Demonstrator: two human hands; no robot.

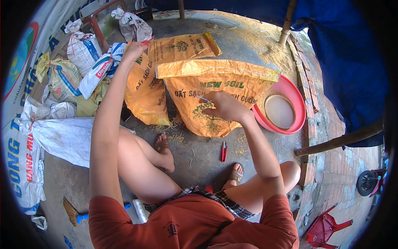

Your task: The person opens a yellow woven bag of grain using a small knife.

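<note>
In the middle stands a full orange NEW SOIL sack [188,97], its folded yellow top edge running across it. My right hand [226,106] is in front of its printed face, with a thin, pale needle-like piece [201,98] sticking out from the closed fingers. My left hand [134,50] reaches far forward and left, fingers drawn together by a small red bit [146,42]; I cannot tell what they hold. Below that hand a second orange sack [145,93] leans beside the first. Another orange sack [182,46] lies behind them.
Right of the sacks, a pink basin [300,103] contains a round sieve [280,111]. Red-handled snips [224,152] lie on the floor between my feet. Tied white sacks [83,47] crowd the left. Husks [261,43] cover the back floor; a bamboo pole [340,139] juts in at right.
</note>
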